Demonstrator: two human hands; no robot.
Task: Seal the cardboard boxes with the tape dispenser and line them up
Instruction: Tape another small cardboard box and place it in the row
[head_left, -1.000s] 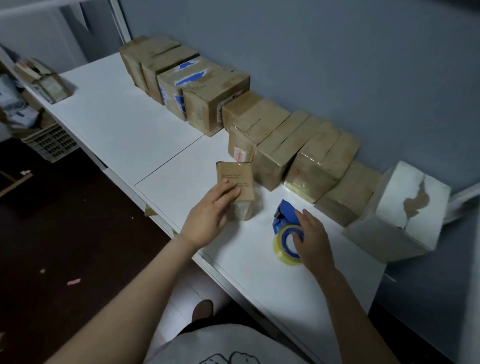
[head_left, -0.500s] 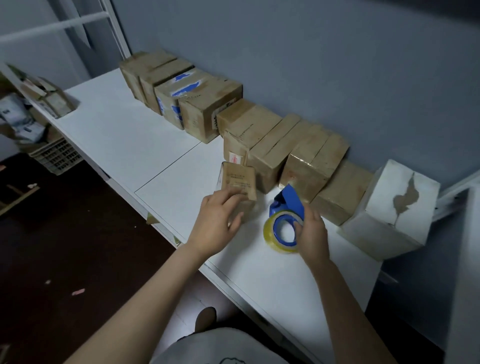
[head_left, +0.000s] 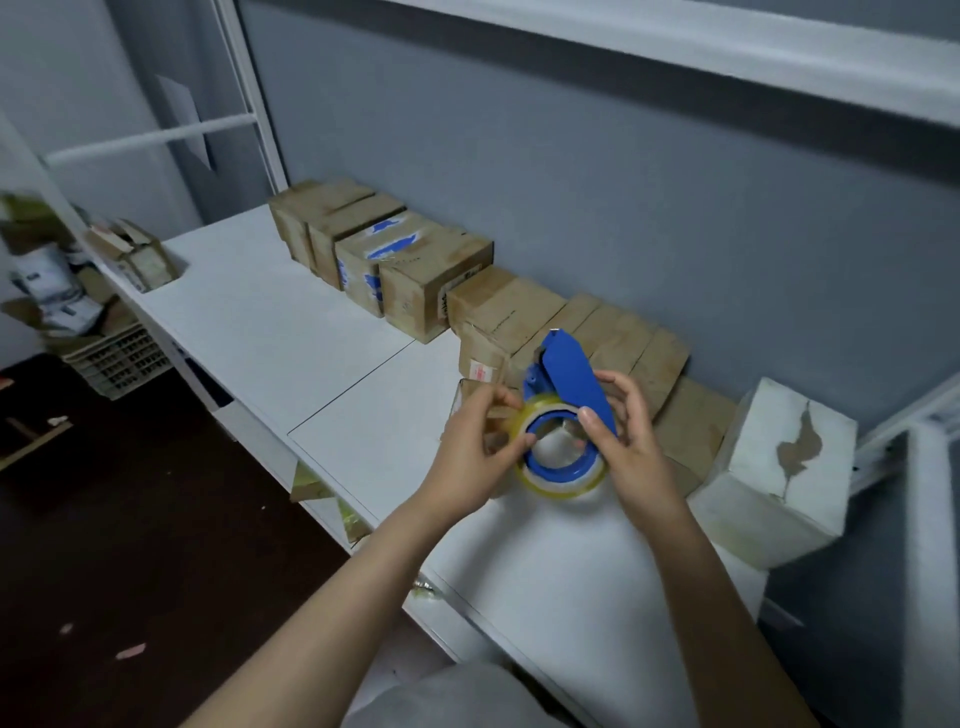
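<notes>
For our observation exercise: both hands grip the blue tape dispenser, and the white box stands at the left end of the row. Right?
No. The head view shows the white box at the right end of the row of cardboard boxes. The left hand and right hand do both grip the blue tape dispenser.

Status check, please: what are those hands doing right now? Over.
Right hand grips tape dispenser. Left hand pinches its tape roll. Small box behind left hand, mostly hidden.
</notes>
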